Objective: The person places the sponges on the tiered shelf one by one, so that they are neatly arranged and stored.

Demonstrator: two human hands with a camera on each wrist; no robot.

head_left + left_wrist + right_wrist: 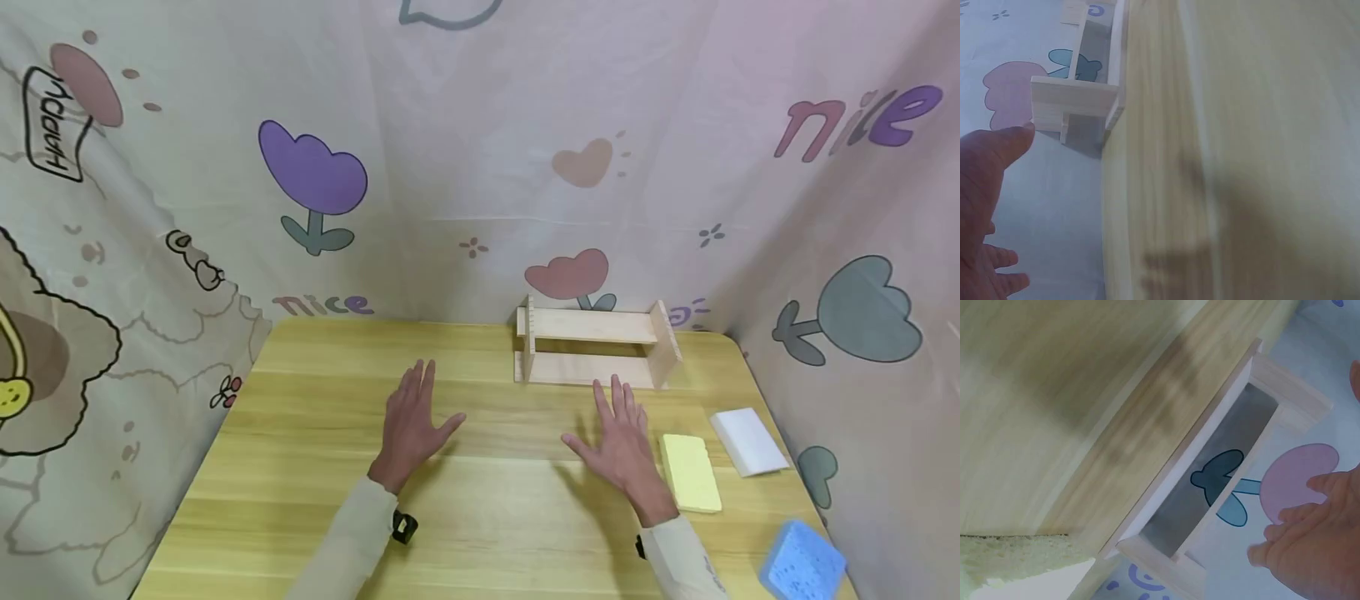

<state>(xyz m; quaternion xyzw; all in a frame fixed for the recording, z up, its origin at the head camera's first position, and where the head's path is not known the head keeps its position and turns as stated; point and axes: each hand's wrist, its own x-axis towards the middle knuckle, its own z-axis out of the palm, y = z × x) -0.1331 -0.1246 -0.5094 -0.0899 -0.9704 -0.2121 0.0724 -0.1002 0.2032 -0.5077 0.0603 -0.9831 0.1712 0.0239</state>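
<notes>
Over the middle of the table my left hand [411,425] hovers with its fingers straight and the thumb spread to the right; it holds nothing. My right hand [619,446] is also held over the table, fingers spread, thumb pointing left, with nothing in it. Just beyond the right fingertips, at the back of the table, stands a small pale wooden rack [592,342] with two side panels and two long boards. The left wrist view shows the rack's end panel [1072,100] past the thumb. In the right wrist view the rack [1179,456] lies beside the fingers.
Right of the right hand lie a yellow sponge [690,472] and a white sponge-like block [748,442]. A blue sponge [802,562] sits near the front right corner. Patterned cloth [450,150] hangs behind and at both sides of the wooden table [300,467].
</notes>
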